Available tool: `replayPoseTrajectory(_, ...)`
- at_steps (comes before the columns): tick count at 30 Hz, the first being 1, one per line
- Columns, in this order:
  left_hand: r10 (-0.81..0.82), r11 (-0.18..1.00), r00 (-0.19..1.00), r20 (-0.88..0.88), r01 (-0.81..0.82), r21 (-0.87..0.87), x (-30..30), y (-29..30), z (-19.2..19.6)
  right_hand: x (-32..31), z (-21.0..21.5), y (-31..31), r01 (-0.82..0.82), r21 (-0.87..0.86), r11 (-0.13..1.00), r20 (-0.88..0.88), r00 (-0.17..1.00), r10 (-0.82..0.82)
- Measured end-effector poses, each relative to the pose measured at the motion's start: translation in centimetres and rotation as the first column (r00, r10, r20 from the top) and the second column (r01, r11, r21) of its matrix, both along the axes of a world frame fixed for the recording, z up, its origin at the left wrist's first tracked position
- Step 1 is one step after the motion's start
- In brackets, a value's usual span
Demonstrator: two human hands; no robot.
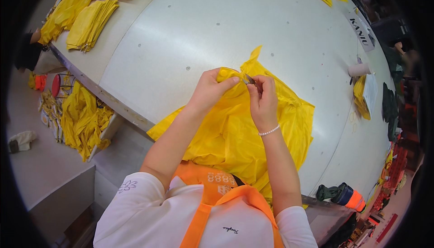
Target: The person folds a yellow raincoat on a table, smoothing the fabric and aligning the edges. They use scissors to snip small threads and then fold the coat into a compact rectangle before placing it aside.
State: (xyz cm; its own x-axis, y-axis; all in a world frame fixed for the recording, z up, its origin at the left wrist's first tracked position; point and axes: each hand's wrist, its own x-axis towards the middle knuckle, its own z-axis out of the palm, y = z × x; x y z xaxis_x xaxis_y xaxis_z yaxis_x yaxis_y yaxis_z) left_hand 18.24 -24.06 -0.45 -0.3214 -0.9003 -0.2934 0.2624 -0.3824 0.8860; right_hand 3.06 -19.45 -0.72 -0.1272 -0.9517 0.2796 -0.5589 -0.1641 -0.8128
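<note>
A wide white bench (217, 26) is carrying a yellow fabric piece (253, 126) at its near edge. The left hand (210, 87) is pinching a raised fold, fingers together; the right hand (262, 99) is clamping small snips (250, 79) against it. A slack fold is risking a nick in the cloth or a fingertip.

Both hands up over the white table (190, 26), working one bunched edge of a yellow fabric piece (235, 135). Left hand (211, 87) pinches the fold; right hand (262, 99) holds a small metal tool (250, 79) against it. Stack of folded yellow pieces (90, 24) far left; white tape roll (360, 69) at right.
</note>
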Motion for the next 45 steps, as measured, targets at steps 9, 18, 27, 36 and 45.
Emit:
replayPoseTrajectory(9,-0.049,0.999,0.998,0.043,0.050,-0.019,0.2,0.1,-0.3,0.2,-0.4,-0.8,0.007,-0.203,0.979,-0.321,0.944,-0.074)
replayPoseTrajectory(18,-0.030,0.995,0.983,-0.180,0.047,0.090,0.2,-0.1,-1.0,0.2,-0.8,-0.5,0.009,0.016,1.000,0.281,0.960,-0.013)
replayPoseTrajectory(27,-0.035,0.995,0.988,-0.150,0.048,0.088,-0.2,0.1,-1.0,0.7,-0.5,-1.4,0.019,-0.137,0.990,0.011,1.000,-0.017)
replayPoseTrajectory(36,0.107,0.959,0.955,-0.275,-0.026,0.283,-0.4,0.0,-0.2,-0.9,-0.9,0.3,-0.042,0.030,0.999,0.115,0.993,0.038)
replayPoseTrajectory(45,0.082,0.967,0.954,-0.288,-0.005,0.257,-0.3,0.1,-0.2,0.2,-0.2,-0.5,-0.036,-0.110,0.993,-0.259,0.966,0.006)
